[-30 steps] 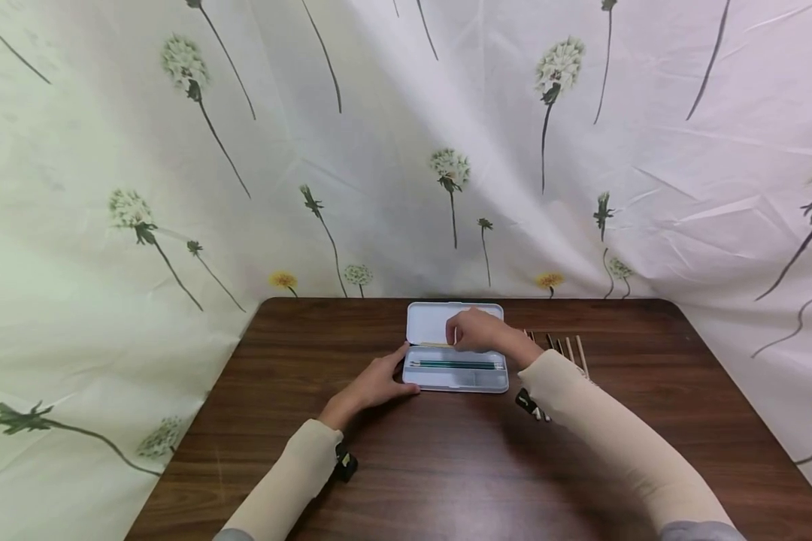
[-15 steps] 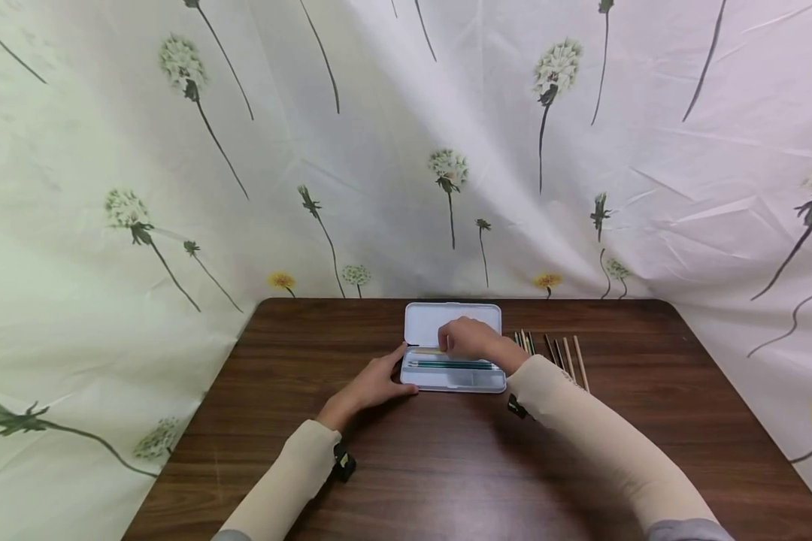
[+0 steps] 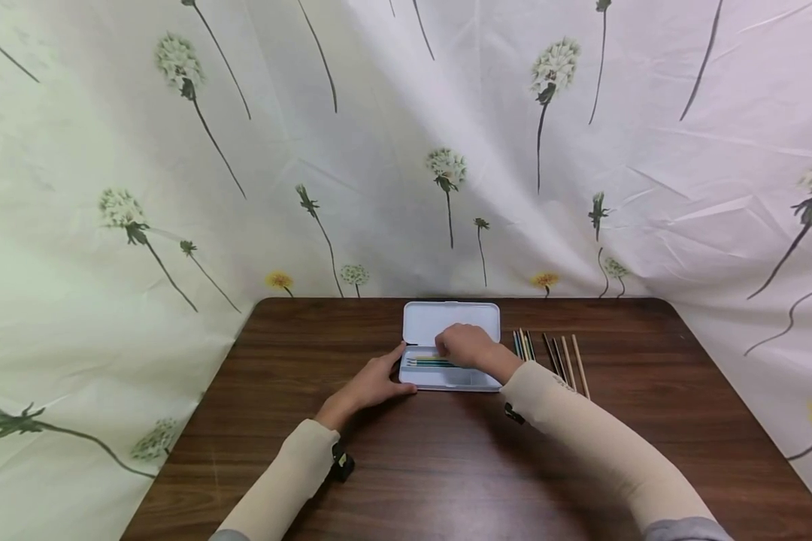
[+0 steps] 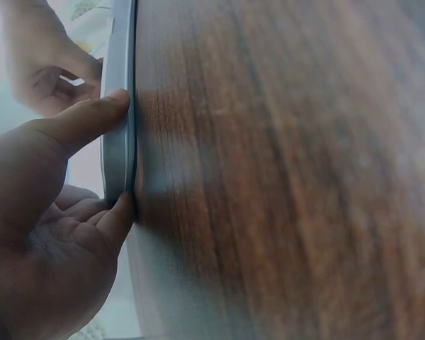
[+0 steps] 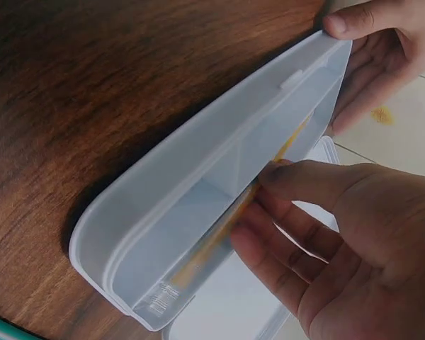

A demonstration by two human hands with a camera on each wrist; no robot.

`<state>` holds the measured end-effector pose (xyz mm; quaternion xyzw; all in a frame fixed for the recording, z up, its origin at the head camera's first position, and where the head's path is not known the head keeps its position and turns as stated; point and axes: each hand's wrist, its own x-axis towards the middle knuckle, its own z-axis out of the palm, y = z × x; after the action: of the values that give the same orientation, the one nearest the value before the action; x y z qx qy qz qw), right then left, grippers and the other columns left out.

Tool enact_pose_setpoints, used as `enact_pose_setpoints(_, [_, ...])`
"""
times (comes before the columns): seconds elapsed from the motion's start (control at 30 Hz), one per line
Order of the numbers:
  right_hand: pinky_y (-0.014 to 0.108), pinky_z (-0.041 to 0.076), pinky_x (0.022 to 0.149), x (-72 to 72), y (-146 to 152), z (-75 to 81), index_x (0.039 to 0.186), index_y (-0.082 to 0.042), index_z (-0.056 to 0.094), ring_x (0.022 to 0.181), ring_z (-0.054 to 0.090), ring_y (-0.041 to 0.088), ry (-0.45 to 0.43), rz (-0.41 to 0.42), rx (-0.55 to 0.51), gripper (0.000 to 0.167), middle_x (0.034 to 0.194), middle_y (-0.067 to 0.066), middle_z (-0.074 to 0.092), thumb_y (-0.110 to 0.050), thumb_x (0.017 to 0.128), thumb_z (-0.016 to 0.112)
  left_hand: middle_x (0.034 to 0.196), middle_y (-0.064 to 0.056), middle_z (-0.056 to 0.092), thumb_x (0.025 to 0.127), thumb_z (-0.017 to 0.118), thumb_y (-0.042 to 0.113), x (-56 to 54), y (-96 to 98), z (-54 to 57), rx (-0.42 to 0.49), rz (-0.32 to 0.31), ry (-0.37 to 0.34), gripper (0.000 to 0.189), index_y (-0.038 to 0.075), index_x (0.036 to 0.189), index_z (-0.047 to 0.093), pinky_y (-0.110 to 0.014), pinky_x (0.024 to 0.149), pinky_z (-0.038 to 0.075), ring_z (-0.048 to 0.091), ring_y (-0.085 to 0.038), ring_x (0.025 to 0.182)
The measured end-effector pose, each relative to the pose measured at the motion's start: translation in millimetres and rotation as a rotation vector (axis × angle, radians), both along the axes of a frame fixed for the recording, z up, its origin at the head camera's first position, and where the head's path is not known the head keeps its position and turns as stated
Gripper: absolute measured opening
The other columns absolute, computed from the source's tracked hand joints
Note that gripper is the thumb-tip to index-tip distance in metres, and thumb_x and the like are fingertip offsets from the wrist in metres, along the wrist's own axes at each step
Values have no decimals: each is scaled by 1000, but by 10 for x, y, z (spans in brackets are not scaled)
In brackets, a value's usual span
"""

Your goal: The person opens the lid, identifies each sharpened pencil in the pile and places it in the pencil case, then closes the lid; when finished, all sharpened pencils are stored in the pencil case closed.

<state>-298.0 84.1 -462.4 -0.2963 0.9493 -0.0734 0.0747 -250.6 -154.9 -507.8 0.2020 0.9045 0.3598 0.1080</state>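
Note:
A white pencil case [image 3: 440, 381] lies open near the table's far edge, its lid [image 3: 419, 323] folded back. My left hand [image 3: 374, 381] grips the case's left end, the thumb against its front wall in the left wrist view. Over the compartment, my right hand [image 3: 470, 347] pinches a yellow pencil [image 5: 289, 142] between thumb and fingers. That pencil lies lengthwise inside the case walls in the right wrist view. Dark green pencils [image 3: 425, 365] rest in the same compartment, partly hidden by the right hand in the head view.
Several pencils [image 3: 524, 346] lie side by side on the brown wooden table [image 3: 433, 466], right of the case. Further right are dark sticks [image 3: 553, 355] and two tan sticks [image 3: 579, 364]. A white cloth with dandelion prints [image 3: 379, 150] hangs behind the table.
My right hand has moved slightly left and toward me, bringing the yellow pencil from the case's back edge down beside the green ones. The left hand has stayed on the case.

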Motion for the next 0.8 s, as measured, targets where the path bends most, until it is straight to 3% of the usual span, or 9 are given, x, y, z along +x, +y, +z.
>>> enact_pose_setpoints(0.3, [36,55,74,59,10,-5,94,-11,79,74,56,16,38,5,12,14,91,4,74,-6,102,69,166,-27,42,97,81,34,-27,-11,-21,12,-15,3,98,0,169,24,-51,119,44,50,-34,148])
enact_pose_setpoints(0.33, [36,55,73,62,13,-6,95,-11,79,74,56,16,36,5,8,13,91,4,73,-7,102,69,165,-26,44,97,80,38,-51,-27,-63,8,-27,23,99,1,169,23,-48,117,46,52,-32,146])
enact_pose_setpoints(0.4, [37,55,73,64,28,2,96,-10,80,74,57,16,36,5,-4,12,91,3,74,-7,102,70,165,-26,44,95,82,37,-30,-20,-32,33,-20,1,100,3,169,24,-51,118,45,52,-32,146])
enact_pose_setpoints(0.47, [37,56,74,58,50,29,97,-10,80,75,58,16,38,4,-24,11,93,4,75,-8,101,70,165,-25,44,95,82,41,-61,-32,-77,37,-20,6,102,5,170,23,-51,118,45,52,-32,146])
enact_pose_setpoints(0.53, [38,57,76,51,87,76,98,-11,80,77,60,15,43,-2,-38,9,94,3,76,-10,101,71,164,-26,46,96,80,48,-155,-70,-241,13,-29,58,102,6,170,24,-46,115,48,55,-30,144])
enact_pose_setpoints(0.63, [38,58,77,51,179,182,101,-11,80,79,61,14,38,-17,-63,8,95,2,76,-12,102,72,165,-21,46,93,81,53,-211,-85,-334,-11,-10,60,105,13,171,23,-44,116,47,53,-27,146])
enact_pose_setpoints(0.7, [37,58,77,69,273,268,102,-12,80,79,61,13,39,-23,-86,9,96,1,76,-13,102,71,166,-21,45,93,82,50,-201,-75,-312,-14,-6,61,105,11,171,24,-45,117,46,52,-29,147])
enact_pose_setpoints(0.8, [35,56,75,107,446,405,105,-10,80,77,60,12,36,-32,-152,11,95,1,76,-11,102,69,168,-21,42,93,85,42,-73,-10,-89,-5,15,13,104,8,170,23,-53,121,42,47,-34,151])
